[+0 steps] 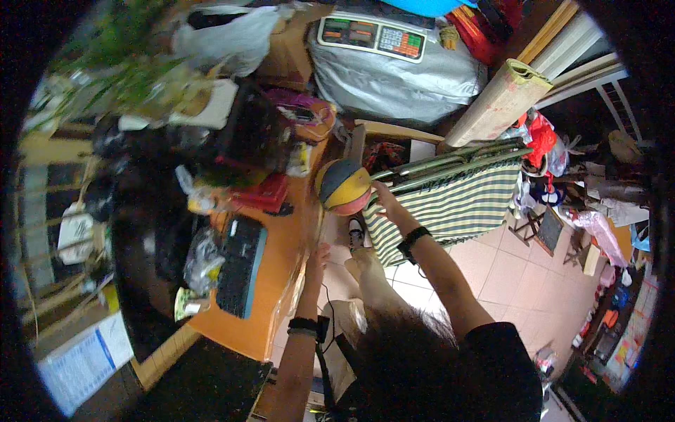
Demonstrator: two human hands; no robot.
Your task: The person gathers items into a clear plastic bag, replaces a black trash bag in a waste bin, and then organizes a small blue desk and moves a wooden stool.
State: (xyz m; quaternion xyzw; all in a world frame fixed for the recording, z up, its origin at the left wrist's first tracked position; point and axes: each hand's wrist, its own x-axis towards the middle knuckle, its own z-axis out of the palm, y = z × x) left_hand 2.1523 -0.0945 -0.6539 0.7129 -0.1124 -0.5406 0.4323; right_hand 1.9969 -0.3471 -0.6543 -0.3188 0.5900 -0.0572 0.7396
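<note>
A yellow, black and red basketball (pixel 342 186) is in front of me, beside the desk's far right corner. My right hand (pixel 380 200) is by the ball's right side with its fingers apart; whether it touches the ball I cannot tell. Nearer to me, my left hand (pixel 320 256) is by the right edge of the orange wooden desk (pixel 278 281), lower than the ball in the picture and away from it. Its fingers look loosely stretched out, with nothing visible in them. Dark bands circle both wrists. My shoe (pixel 356 232) shows on the floor below the ball.
On the desk are a black keyboard (pixel 242 264), a clear plastic bag (pixel 204 260) and a red box (pixel 261 193). A folded bed with striped fabric (pixel 450 204) stands to the right. Farther back are a rolled mat (pixel 496 105) and a scale (pixel 371 36) on a silver cover.
</note>
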